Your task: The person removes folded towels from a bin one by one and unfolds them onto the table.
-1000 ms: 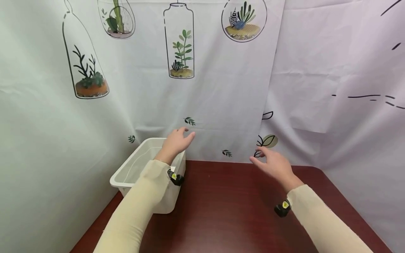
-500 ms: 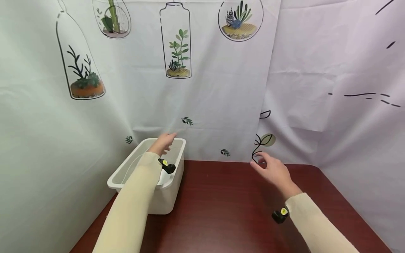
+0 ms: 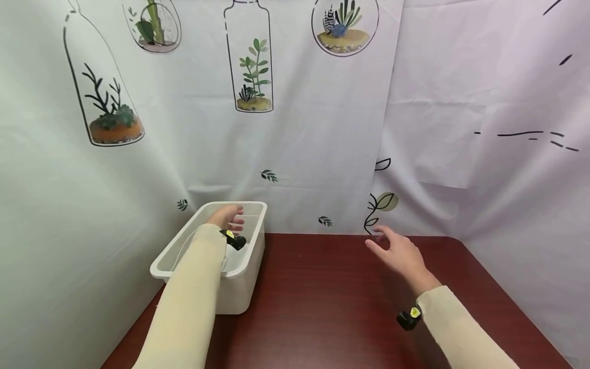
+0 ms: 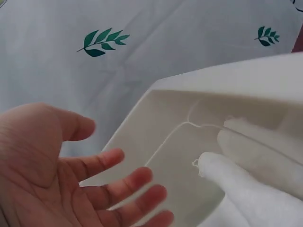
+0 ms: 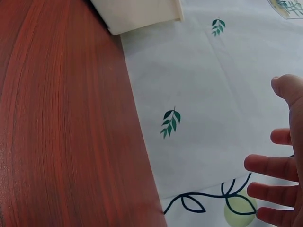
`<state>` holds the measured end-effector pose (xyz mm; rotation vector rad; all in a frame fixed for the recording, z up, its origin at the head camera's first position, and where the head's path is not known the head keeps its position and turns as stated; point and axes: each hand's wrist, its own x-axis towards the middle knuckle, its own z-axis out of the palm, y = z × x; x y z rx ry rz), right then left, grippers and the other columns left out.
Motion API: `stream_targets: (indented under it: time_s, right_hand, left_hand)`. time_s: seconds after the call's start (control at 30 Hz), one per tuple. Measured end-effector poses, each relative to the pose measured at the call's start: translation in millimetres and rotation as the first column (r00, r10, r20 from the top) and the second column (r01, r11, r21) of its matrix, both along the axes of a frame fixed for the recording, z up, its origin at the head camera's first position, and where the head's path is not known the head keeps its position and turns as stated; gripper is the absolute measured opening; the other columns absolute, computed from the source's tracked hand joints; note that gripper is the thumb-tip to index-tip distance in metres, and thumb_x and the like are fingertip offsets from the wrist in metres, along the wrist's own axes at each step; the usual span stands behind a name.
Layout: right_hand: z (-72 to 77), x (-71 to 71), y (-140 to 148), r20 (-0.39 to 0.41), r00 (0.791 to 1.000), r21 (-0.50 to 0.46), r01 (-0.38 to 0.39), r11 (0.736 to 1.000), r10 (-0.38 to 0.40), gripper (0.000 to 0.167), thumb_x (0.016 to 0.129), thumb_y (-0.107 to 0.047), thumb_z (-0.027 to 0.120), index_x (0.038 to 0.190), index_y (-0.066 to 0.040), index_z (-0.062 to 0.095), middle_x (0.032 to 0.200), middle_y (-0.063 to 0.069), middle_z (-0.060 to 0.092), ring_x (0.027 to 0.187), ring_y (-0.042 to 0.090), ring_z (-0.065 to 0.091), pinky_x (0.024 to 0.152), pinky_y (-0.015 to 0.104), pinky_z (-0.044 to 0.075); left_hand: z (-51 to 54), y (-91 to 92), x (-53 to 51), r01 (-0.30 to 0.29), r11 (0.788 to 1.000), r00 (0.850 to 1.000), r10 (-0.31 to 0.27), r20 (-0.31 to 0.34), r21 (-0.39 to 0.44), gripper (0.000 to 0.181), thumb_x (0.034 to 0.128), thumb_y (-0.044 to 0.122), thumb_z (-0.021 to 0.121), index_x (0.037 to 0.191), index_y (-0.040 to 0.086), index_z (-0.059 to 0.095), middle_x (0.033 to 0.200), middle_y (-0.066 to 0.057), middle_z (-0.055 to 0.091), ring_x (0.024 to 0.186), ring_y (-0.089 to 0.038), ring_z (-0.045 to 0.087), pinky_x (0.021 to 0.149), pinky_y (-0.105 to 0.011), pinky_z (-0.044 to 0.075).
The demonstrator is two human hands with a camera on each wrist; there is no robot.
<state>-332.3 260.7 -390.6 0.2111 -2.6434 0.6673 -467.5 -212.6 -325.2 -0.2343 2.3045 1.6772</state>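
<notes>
My left hand (image 3: 227, 217) has lowered over the white rectangular plastic tub (image 3: 237, 294) at the left edge of the dark-red wooden table (image 3: 318, 307), fingers spread, empty; I judge the soft white cloth (image 4: 253, 191) inside within reach. My right hand (image 3: 403, 256) hovers, relaxed, holding nothing.

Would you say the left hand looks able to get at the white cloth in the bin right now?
Most likely yes: the left hand holds nothing, the bin has an open top, and nothing visible blocks the way to the white cloth.
</notes>
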Motion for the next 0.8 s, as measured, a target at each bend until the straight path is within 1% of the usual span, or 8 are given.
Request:
stream_targets:
  time_s: [0.13, 0.2, 0.23, 0.3, 0.37, 0.53, 0.7, 0.8]
  right_hand:
    - [0.2, 0.8, 3, 0.009, 1.0, 0.001, 0.005, 1.0, -0.005, 0.064, 0.094, -0.068, 0.054, 0.14, -0.023, 0.055, 0.116, 0.003, 0.071, 0.104, 0.032, 0.065, 0.081, 0.054, 0.051]
    - [0.0, 0.7, 4, 0.011, 1.0, 0.003, 0.006, 1.0, -0.006, 0.065, 0.094, -0.068, 0.054, 0.14, -0.023, 0.055, 0.116, 0.003, 0.071, 0.104, 0.032, 0.065, 0.08, 0.054, 0.051]
    - [-0.1, 0.8, 5, 0.01, 1.0, 0.004, 0.009, 1.0, -0.009, 0.065, 0.093, -0.069, 0.054, 0.14, -0.023, 0.055, 0.116, 0.003, 0.071, 0.104, 0.032, 0.066, 0.08, 0.054, 0.051]
    - [-0.7, 0.7, 6, 0.007, 1.0, 0.007, 0.01, 1.0, -0.01, 0.064, 0.094, -0.068, 0.054, 0.139, -0.024, 0.055, 0.115, 0.002, 0.071, 0.103, 0.032, 0.066, 0.08, 0.054, 0.051]
    - [-1.2, 0.5, 7, 0.002, 1.0, 0.01, 0.013, 1.0, -0.013, 0.062, 0.094, -0.067, 0.055, 0.139, -0.024, 0.055, 0.114, 0.002, 0.071, 0.103, 0.031, 0.066, 0.08, 0.054, 0.051]
    - [-1.3, 0.8, 10, 0.001, 1.0, 0.013, 0.012, 1.0, -0.012, 0.06, 0.094, -0.065, 0.056, 0.138, -0.024, 0.056, 0.114, 0.001, 0.071, 0.102, 0.03, 0.066, 0.079, 0.053, 0.052]
    - [-1.1, 2.8, 14, 0.001, 1.0, 0.01, 0.011, 1.0, -0.011, 0.062, 0.094, -0.066, 0.055, 0.138, -0.024, 0.056, 0.114, 0.002, 0.071, 0.102, 0.031, 0.066, 0.079, 0.052, 0.052]
    - [-1.9, 4.5, 18, 0.005, 1.0, 0.007, 0.017, 1.0, -0.017, 0.062, 0.094, -0.066, 0.054, 0.139, -0.022, 0.056, 0.115, 0.004, 0.071, 0.102, 0.031, 0.066, 0.079, 0.053, 0.052]
  left_hand:
    - [-6.6, -3.6, -0.6, 0.04, 0.991, 0.999, -0.041, -0.008, -0.13, 0.057, 0.1033, 0.026, 0.039, 0.149, -0.008, 0.033, 0.142, -0.034, 0.047, 0.123, -0.046, 0.056, 0.096, -0.046, 0.053]
    - [-10.4, -5.6, -1.7, 0.083, 0.955, 0.995, -0.095, -0.031, -0.285, 0.057, 0.1013, 0.024, 0.046, 0.146, -0.01, 0.038, 0.138, -0.033, 0.052, 0.116, -0.042, 0.062, 0.09, -0.04, 0.054]
    - [-12.5, -6.4, -2.4, 0.103, 0.928, 0.992, -0.123, -0.034, -0.359, 0.056, 0.0997, 0.023, 0.05, 0.143, -0.012, 0.041, 0.135, -0.032, 0.054, 0.111, -0.04, 0.065, 0.087, -0.038, 0.055]
    - [-17.0, -7.2, -4.4, 0.157, 0.849, 0.981, -0.193, -0.019, -0.504, 0.056, 0.0967, 0.025, 0.057, 0.137, -0.013, 0.049, 0.129, -0.029, 0.059, 0.105, -0.035, 0.066, 0.085, -0.037, 0.054]
    - [-21.7, -6.4, -6.9, 0.183, 0.746, 0.968, -0.25, -0.014, -0.64, 0.056, 0.0912, 0.03, 0.065, 0.129, -0.01, 0.059, 0.124, -0.024, 0.063, 0.105, -0.031, 0.065, 0.088, -0.039, 0.052]
    - [-28.2, 3.6, -8.9, 0.239, 0.552, 0.926, -0.376, 0.017, -0.799, 0.051, 0.0822, 0.041, 0.071, 0.113, 0.001, 0.072, 0.115, -0.016, 0.069, 0.106, -0.03, 0.061, 0.096, -0.044, 0.048]
    - [-30.2, 11.5, -9.7, 0.351, 0.452, 0.866, -0.49, 0.101, -0.82, 0.03, 0.086, 0.034, 0.061, 0.094, 0.01, 0.076, 0.098, -0.005, 0.072, 0.091, -0.019, 0.061, 0.085, -0.035, 0.049]
    - [-31.4, 13.3, -11.0, 0.426, 0.394, 0.822, -0.544, 0.167, -0.815, 0.03, 0.0901, 0.033, 0.055, 0.09, 0.011, 0.075, 0.095, -0.001, 0.072, 0.089, -0.015, 0.061, 0.085, -0.031, 0.048]
